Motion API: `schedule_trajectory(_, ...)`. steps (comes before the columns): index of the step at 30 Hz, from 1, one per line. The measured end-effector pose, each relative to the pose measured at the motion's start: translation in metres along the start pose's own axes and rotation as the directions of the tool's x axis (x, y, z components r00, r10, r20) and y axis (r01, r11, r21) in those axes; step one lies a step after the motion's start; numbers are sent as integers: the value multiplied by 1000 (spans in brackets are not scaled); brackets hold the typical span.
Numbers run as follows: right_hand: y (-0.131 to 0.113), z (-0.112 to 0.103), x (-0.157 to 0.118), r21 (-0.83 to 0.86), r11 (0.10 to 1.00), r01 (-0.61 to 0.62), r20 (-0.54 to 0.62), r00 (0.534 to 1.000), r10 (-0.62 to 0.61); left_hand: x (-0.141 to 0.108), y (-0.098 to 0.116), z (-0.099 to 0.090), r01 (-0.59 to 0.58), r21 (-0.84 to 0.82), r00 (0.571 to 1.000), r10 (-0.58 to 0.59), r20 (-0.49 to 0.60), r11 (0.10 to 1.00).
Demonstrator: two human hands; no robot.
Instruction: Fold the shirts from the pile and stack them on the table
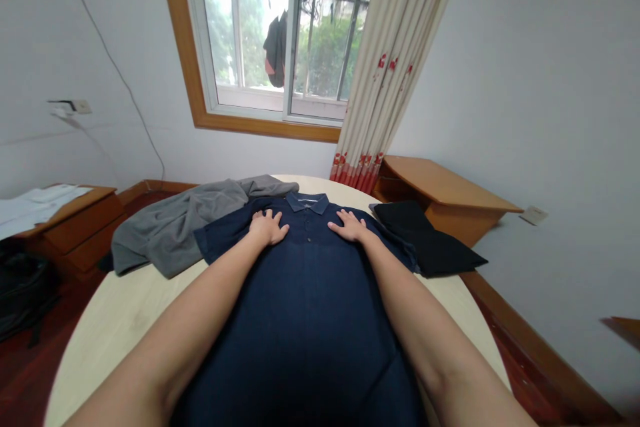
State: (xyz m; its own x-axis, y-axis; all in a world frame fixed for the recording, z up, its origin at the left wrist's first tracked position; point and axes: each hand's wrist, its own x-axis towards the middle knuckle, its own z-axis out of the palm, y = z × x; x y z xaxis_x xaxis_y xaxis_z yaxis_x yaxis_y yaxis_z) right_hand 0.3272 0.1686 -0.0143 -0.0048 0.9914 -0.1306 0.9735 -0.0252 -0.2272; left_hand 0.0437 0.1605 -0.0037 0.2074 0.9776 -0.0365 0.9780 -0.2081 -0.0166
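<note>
A navy short-sleeved shirt (310, 293) lies spread out front side up, its collar (307, 202) at the far end and its buttons down the middle. My left hand (269, 227) rests flat on the shirt near the left shoulder, fingers spread. On the other side my right hand (349, 225) presses flat near the right shoulder, its fingers also apart. Both sleeves reach outward past the hands. The shirt's lower end runs out of the bottom of the view.
A pale round table (125, 320) bears the shirt. A crumpled grey garment (185, 223) lies at its left, folded black cloth (430, 237) at its right. Beyond are a wooden desk (445, 183), a curtain (385, 73) and a window. A drawer cabinet (80, 230) stands at left.
</note>
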Motion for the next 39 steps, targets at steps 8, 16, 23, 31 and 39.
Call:
schedule_trajectory(8, 2, -7, 37, -32, 999, -22, -11, 1000, 22, 16, -5, 12, 29, -93, 1000, -29, -3, 995)
schedule_trajectory(16, -62, -10, -4, -291, 956, -27, -88, 996, 1, -2, 13, -3, 23, 39, 996, -20, -91, 999)
schedule_trajectory(23, -108, 22, -86, -131, 957, 261, -1, 965, -263, -72, 58, 4, -205, -82, 977, 200, -67, 975)
schedule_trajectory(31, -23, 20, -148, -72, 991, 116, -65, 991, -121, -130, -11, 22, -243, -137, 969, 234, -74, 960)
schedule_trajectory(39, -4, -1, -205, -11, 986, 165, -26, 986, -165, -193, -33, 19, -185, -120, 983, 182, -38, 975)
